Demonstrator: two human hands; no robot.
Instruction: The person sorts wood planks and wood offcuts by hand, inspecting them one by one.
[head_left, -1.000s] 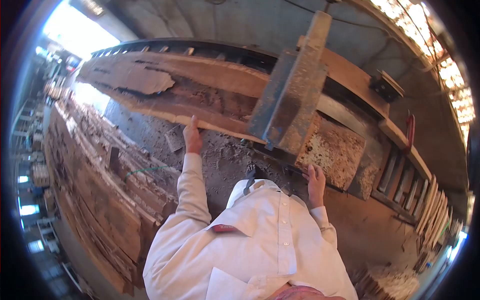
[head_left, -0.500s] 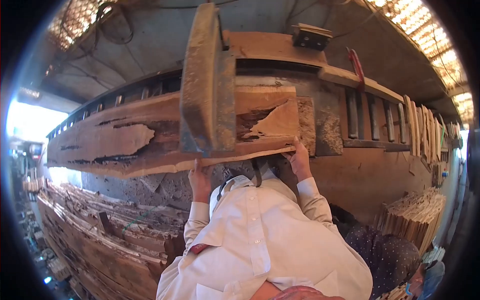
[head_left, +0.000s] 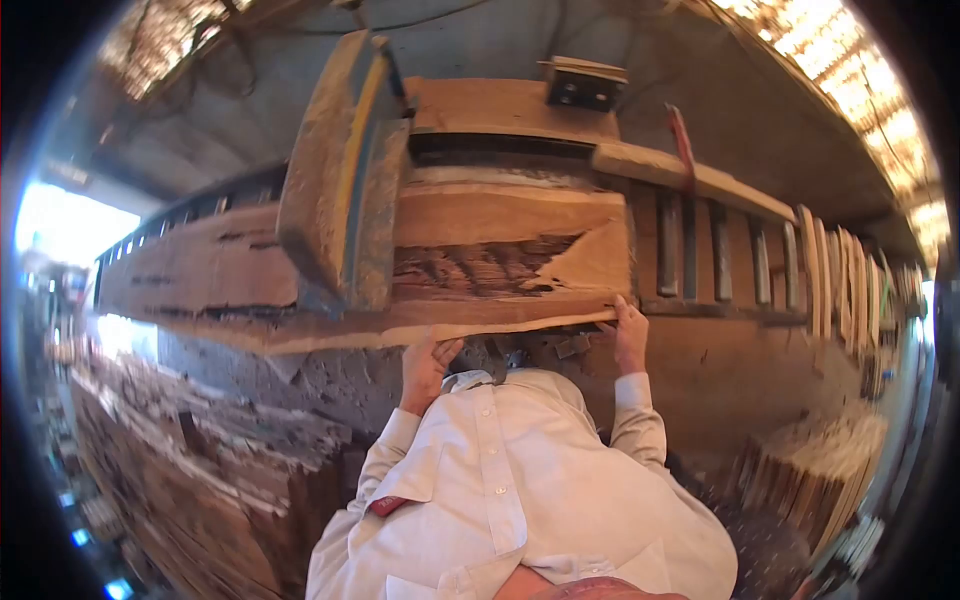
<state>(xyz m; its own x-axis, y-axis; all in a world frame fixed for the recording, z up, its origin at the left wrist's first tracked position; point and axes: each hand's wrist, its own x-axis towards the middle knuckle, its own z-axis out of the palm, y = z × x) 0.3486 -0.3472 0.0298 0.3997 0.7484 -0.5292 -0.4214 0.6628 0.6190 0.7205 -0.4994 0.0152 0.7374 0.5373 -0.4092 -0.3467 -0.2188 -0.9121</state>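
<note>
A long wooden slab with a live near edge and a dark, cracked hollow lies lengthwise on the machine table. My left hand rests against its near edge, fingers spread upward, palm toward the slab. My right hand grips the slab's near right corner, with the fingers at the edge. Between the hollow and the slab's left part stands the upright machine housing, with a yellow strip, over the wood.
A red-handled lever rises behind the roller frame on the right. Stacked boards lean at the far right. Rough planks are piled at the lower left, and another stack stands at the lower right.
The slab has shifted right past the housing, showing more of the hollow. Both hands have moved right along with it, and the left hand's fingers have spread. The view has turned slightly.
</note>
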